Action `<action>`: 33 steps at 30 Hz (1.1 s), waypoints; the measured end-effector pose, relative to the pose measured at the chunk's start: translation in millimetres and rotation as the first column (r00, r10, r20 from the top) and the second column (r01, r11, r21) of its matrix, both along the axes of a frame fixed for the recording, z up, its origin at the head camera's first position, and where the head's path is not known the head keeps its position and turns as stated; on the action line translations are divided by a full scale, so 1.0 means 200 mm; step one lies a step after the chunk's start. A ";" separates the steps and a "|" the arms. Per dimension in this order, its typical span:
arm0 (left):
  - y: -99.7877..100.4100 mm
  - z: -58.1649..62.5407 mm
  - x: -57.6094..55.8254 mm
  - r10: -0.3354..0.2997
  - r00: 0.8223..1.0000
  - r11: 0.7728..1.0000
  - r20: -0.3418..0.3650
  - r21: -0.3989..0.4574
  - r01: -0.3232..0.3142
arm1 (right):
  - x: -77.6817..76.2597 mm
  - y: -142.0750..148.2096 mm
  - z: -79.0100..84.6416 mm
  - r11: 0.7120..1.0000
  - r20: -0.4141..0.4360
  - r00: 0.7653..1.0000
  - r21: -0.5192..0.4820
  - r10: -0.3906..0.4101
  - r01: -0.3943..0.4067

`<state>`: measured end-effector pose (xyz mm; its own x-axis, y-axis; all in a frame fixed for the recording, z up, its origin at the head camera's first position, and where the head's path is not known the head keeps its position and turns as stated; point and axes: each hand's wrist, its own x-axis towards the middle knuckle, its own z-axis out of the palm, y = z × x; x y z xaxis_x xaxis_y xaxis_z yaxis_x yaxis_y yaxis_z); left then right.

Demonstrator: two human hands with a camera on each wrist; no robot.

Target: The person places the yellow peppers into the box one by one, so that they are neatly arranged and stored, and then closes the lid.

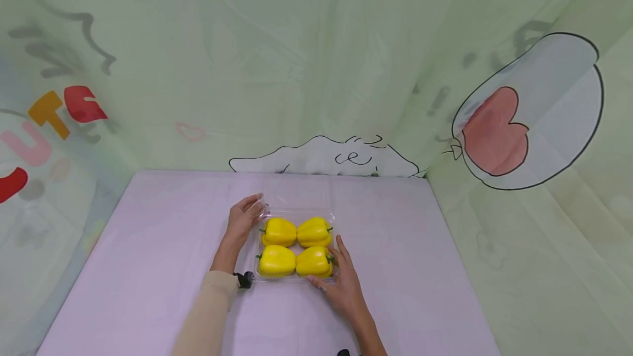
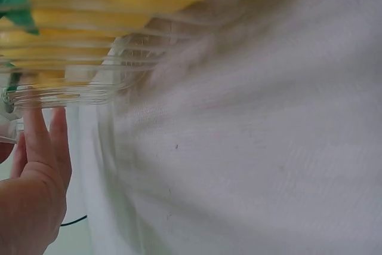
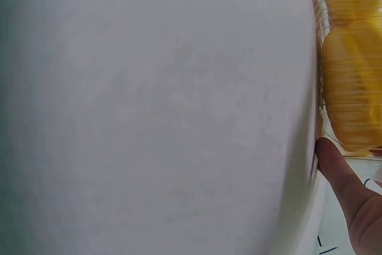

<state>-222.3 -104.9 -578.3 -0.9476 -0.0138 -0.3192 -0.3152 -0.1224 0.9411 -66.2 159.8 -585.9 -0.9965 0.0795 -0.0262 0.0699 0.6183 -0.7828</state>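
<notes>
A clear plastic clamshell container [image 1: 297,280] lies on the table with its transparent lid [image 1: 296,194] folded back at the far side. Several yellow bell peppers [image 1: 278,261] with green stems fill it in two rows. At the far left corner, near the hinge, my left hand [image 1: 242,221] holds the edge; the left wrist view has its fingers [image 2: 39,141] against the ribbed plastic wall. My right hand [image 1: 343,287] grips the near right corner, thumb at the front edge and fingers along the right side. In the right wrist view its thumb [image 3: 334,162] touches the corner.
A pale lilac cloth covers the table [image 1: 420,257]. Behind and at both sides hang light green printed curtains [image 1: 277,70] with letters and a heart balloon picture. A black wrist strap piece [image 1: 244,279] sits on the left wrist beside the container.
</notes>
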 end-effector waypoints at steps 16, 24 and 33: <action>0.00 0.05 0.00 -0.008 0.989 0.998 -0.149 0.054 0.016 | 0.00 -0.01 0.01 1.000 0.012 1.000 0.004 0.002 -0.003; -0.01 0.06 0.04 -0.025 0.980 1.000 -0.198 -0.004 0.025 | 0.00 -0.01 0.01 1.000 0.018 1.000 0.006 0.006 -0.007; -0.04 0.06 0.13 -0.074 0.965 0.986 -0.252 -0.166 0.032 | 0.00 0.00 0.01 1.000 0.011 1.000 0.016 0.007 -0.007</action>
<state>-196.7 -113.8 -566.8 -0.9980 0.0080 -0.0631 -0.0627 0.0461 0.9970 -66.0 159.1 -583.4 -0.9967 0.0731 -0.0357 0.0740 0.6314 -0.7719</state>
